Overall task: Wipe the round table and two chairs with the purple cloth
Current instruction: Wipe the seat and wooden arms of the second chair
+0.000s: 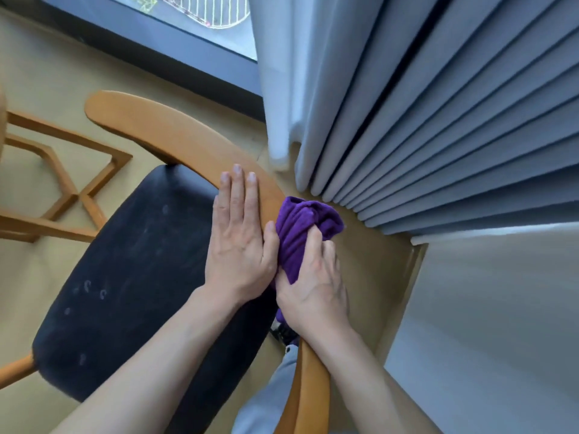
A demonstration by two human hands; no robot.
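At frame centre the right hand point(313, 277) clenches the bunched purple cloth point(302, 230), soft, light and best gripped in a wad, against the chair's curved wooden backrest point(175, 136), while the left hand point(239, 236) rests flat, fingers straight.

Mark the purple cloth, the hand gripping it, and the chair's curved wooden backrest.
purple cloth point(308, 219): head view, on the bunched upper folds.
right hand point(313, 283): head view, back of the hand gripping the cloth.
wooden backrest point(175, 133): head view, bare top of the curved rail.
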